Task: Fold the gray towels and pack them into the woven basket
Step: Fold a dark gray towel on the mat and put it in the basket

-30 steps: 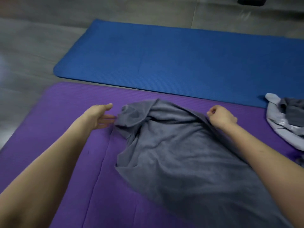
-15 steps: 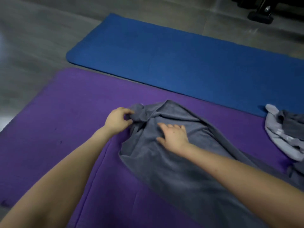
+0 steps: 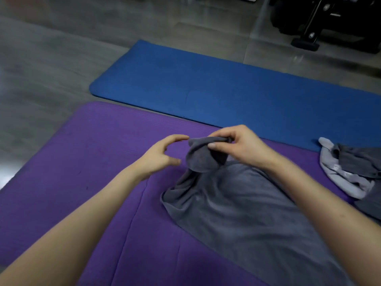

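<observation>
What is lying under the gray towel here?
The purple mat shows around the gray towel and runs beneath it. Whether anything else lies under the cloth cannot be seen. The right hand pinches one raised corner.

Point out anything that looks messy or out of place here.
The gray towel on the purple mat is rumpled, its far end bunched up where the right hand pinches it. At the right edge a heap of gray cloth lies crumpled, unfolded. No woven basket is in view.

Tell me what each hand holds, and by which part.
Right hand pinches the gray towel by its bunched far corner, lifted off the purple mat; left hand holds nothing.
</observation>
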A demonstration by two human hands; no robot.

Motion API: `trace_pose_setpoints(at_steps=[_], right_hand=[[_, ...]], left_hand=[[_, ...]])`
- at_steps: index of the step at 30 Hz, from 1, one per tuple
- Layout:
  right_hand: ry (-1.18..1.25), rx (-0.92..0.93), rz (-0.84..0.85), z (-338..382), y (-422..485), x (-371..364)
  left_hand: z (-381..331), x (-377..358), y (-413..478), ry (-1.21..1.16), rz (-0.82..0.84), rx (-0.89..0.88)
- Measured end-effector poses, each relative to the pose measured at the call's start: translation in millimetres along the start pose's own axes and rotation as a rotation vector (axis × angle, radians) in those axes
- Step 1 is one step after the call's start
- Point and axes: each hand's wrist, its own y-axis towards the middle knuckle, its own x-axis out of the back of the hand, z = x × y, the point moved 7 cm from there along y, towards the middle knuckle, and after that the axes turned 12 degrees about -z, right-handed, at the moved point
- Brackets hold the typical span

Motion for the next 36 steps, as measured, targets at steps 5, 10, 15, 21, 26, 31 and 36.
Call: trace_pose_setpoints(at_steps=[5, 10, 15, 21, 26, 31, 36], right_hand=[[0.087, -0.022, 0.088, 48.2, -13.1, 74.1], [0.101, -0.036, 0.126, 66.6, -22.2, 126.2], [-0.011, -0.099, -0.246, 38.8, -20.5, 177.7], [-0.396, -0.023, -0.24, 29.0, 1.4, 124.6], [-0.007, -0.159, -0.324, 17.2, 41.1, 26.9], [-0.025, -0.177, 0.02, -7.0, 46.5, -78.7], [-0.315, -0.262, 0.047, -64.9, 42.8, -117.6]], left_hand=[[-41.3, -39.0, -8.0, 0.046, 0.207, 0.02], [-79.1, -75.7, -18.1, -0.034, 0.282, -0.013], [-115.8, -41.8, -36.4, -0.001, -0.001, -0.101], [-168.0, 23.0, -87.0, 0.814, -0.378, -0.259], [-114.9, 60.4, -70.1, 0.95, -0.34, -0.025], [13.9, 109.9, -51.4, 0.759, -0.407, 0.315], [107.4, 99.5, -79.8, 0.697, -0.319, 0.525]])
